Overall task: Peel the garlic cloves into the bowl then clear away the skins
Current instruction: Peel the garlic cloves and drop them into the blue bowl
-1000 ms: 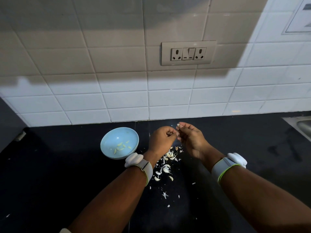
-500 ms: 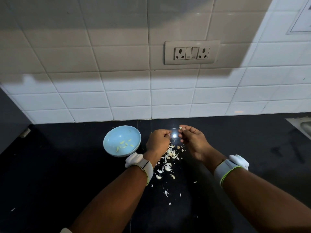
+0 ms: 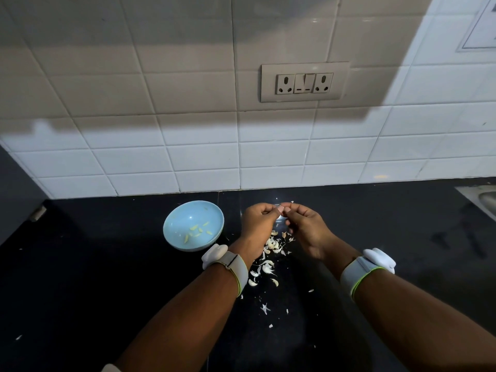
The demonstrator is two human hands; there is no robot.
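Left hand and right hand meet fingertip to fingertip, curled, pinching a small pale garlic clove beside the light-blue round bowl. No legible writing.

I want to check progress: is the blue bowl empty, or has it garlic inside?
Not empty. The blue bowl stands upright and holds a few pale peeled cloves on its bottom.

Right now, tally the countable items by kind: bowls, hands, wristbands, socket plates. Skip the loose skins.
Bowl: 1
Hands: 2, left hand and right hand
Wristbands: 2, left wristband and right wristband
Socket plate: 1
Total: 6
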